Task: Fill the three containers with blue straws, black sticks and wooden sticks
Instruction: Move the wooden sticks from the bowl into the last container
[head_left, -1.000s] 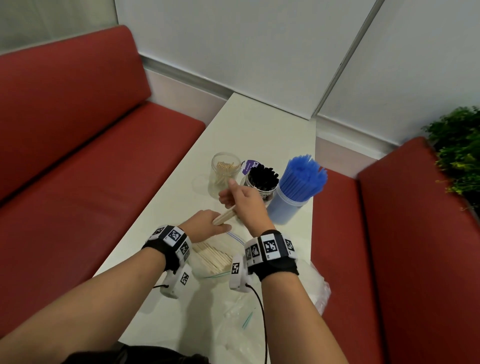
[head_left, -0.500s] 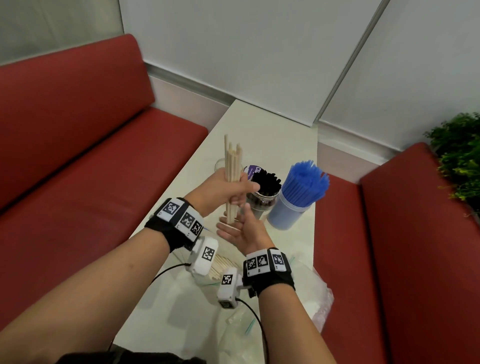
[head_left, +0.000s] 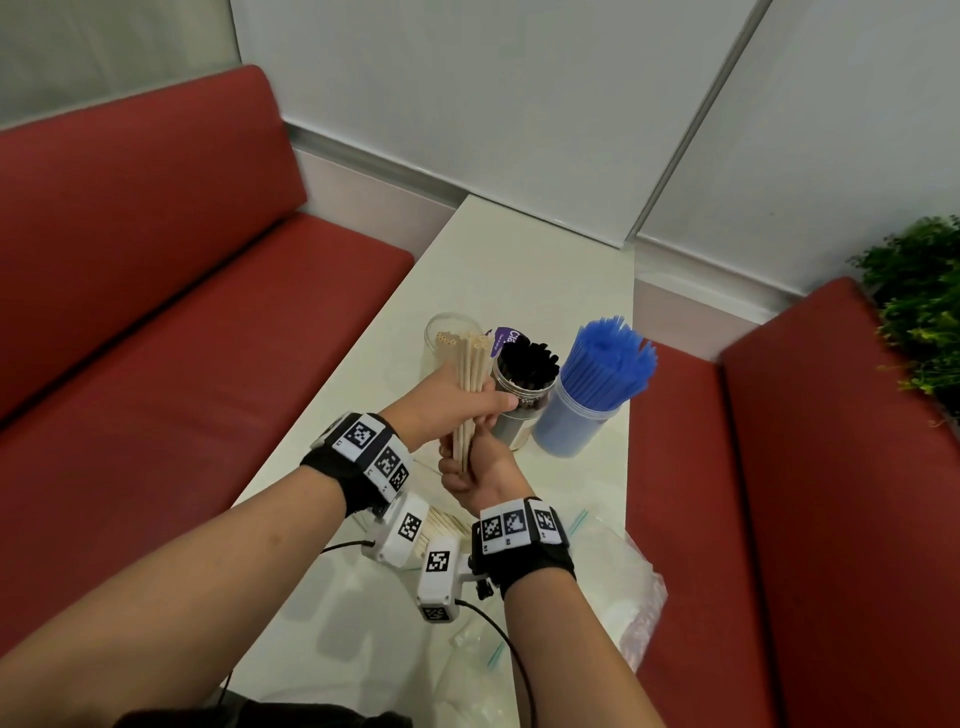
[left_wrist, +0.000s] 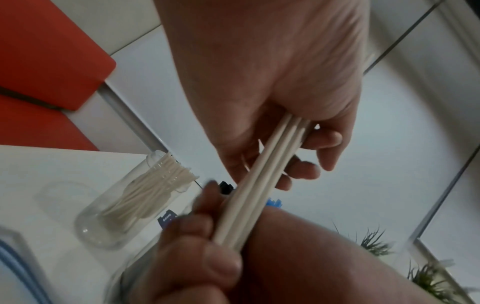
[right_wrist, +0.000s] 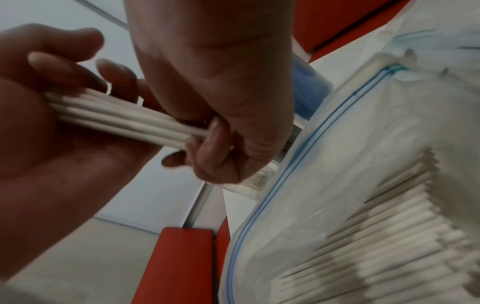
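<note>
My left hand (head_left: 470, 402) grips a bundle of wooden sticks (head_left: 474, 374) at mid-length, held nearly upright above the table. Just below, my right hand (head_left: 467, 470) curls its fingers round the bundle's lower ends; the right wrist view shows the fingers (right_wrist: 207, 148) wrapped on the sticks (right_wrist: 124, 121). Behind the bundle stands a clear jar (head_left: 441, 338) partly filled with wooden sticks, also in the left wrist view as the clear jar (left_wrist: 122, 207). To its right are a jar of black sticks (head_left: 524, 374) and a blue tub of blue straws (head_left: 597, 384).
A zip bag (right_wrist: 363, 216) holding more wooden sticks lies on the white table (head_left: 519, 270) under my wrists, with crumpled clear plastic (head_left: 634, 592) at the right front. Red benches (head_left: 182, 322) flank the table. A green plant (head_left: 919, 306) is at far right.
The bundle has come down and closer to me, tips now level with the jars. My right hand, open under the sticks before, now curls round their lower ends.
</note>
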